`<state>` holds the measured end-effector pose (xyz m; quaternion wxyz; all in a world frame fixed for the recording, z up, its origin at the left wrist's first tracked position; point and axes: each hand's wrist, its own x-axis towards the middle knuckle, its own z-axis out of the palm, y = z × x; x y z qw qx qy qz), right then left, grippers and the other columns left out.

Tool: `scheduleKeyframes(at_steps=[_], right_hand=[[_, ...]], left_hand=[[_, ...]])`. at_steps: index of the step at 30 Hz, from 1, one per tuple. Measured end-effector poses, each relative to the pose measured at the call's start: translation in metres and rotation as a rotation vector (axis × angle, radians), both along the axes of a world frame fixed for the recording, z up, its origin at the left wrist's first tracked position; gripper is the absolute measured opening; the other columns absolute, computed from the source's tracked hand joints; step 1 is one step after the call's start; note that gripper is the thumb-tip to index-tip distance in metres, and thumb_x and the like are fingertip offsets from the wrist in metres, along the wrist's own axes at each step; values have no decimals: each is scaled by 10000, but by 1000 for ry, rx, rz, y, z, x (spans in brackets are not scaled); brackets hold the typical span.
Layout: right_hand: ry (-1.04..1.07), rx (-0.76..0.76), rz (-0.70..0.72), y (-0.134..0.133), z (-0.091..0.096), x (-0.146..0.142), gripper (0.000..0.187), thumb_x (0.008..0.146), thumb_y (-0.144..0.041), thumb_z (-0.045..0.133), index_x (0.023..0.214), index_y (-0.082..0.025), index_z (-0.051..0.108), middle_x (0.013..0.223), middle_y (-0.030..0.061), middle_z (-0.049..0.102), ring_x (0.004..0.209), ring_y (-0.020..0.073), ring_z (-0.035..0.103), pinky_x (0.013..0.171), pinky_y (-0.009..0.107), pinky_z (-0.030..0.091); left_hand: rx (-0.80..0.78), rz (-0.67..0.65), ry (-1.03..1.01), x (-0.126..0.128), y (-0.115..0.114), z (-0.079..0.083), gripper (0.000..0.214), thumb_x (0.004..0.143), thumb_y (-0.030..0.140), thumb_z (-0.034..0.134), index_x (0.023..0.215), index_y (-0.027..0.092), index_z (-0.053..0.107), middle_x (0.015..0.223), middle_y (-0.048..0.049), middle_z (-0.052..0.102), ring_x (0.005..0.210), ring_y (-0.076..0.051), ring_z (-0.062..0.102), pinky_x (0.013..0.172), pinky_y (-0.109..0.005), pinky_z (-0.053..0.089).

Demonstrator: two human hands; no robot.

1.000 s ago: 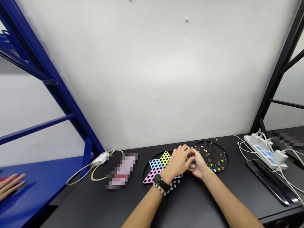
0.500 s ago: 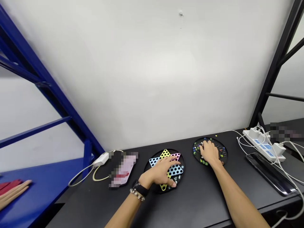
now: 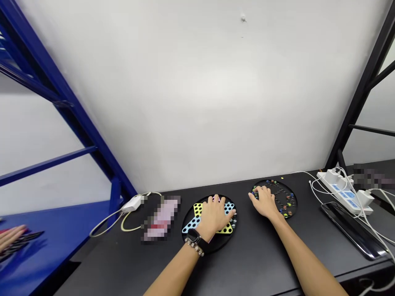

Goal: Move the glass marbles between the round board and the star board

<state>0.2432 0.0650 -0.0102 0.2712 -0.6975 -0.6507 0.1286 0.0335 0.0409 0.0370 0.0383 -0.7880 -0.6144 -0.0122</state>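
Note:
My left hand [image 3: 212, 216] lies with fingers spread over a star-shaped board [image 3: 191, 224] with holes and blue, yellow and pink points, which sits in a round black tray [image 3: 217, 247]. Some clear marbles [image 3: 233, 224] show by the thumb at the tray's right side. My right hand [image 3: 266, 202] is over the left part of a second round black tray [image 3: 281, 192], its thumb and fingers apart. Coloured marbles [image 3: 289, 204] lie around the edge of that tray. What is under either palm is hidden.
Left of the trays lie a pixelated pinkish object [image 3: 163, 218] and a white adapter [image 3: 132, 203] with cable. At right are a power strip [image 3: 345, 193] with plugs and a glossy black case [image 3: 354, 230]. Another person's hand [image 3: 10, 238] rests at the blue table [image 3: 68, 222].
The star board has turned within its tray under my left hand. My right hand has shifted left, with its thumb now past the tray's left rim. Marbles in the right tray lie differently.

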Motion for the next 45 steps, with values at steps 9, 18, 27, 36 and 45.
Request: scheduleKeyframes(at_steps=[9, 18, 27, 36, 45], right_hand=[[49, -40, 580, -26, 19, -25, 703, 630, -685, 742, 1217, -325, 600, 1367, 48, 543, 1260, 314, 424, 1137, 541, 83], [90, -153, 621, -26, 12, -28, 817, 675, -663, 720, 1387, -326, 506, 1434, 81, 520, 1324, 326, 383, 1143, 561, 33], [167, -129, 499, -21, 1, -28, 957, 691, -646, 701, 1483, -259, 327, 1394, 118, 517, 1311, 282, 438, 1141, 488, 130], [136, -124, 473, -22, 3, -30, 787, 808, -647, 580, 1465, -278, 356, 1366, 105, 537, 1308, 276, 444, 1144, 488, 130], [193, -92, 475, -23, 4, -29, 673, 825, -640, 567, 1367, -253, 468, 1247, 88, 596, 1232, 263, 496, 1137, 495, 136]], left_hand=[[5, -65, 20, -20, 18, -8, 363, 945, 349, 410, 1159, 177, 648, 1209, -166, 589, 1066, -348, 547, 817, -436, 463], [47, -282, -123, -13, 9, -5, 281, 941, 254, 410, 1117, 227, 627, 1130, -86, 609, 1047, -254, 560, 896, -382, 439], [39, -284, -16, 10, -3, -16, 308, 975, 368, 375, 1077, 172, 590, 1097, -127, 589, 976, -273, 578, 815, -384, 461], [-33, -317, 11, 19, -3, -23, 345, 982, 293, 299, 1112, 157, 588, 1100, -154, 606, 967, -274, 596, 796, -391, 468], [-53, -399, -55, 12, 0, -25, 289, 909, 196, 368, 904, 192, 656, 967, -106, 672, 845, -233, 633, 738, -350, 470]])
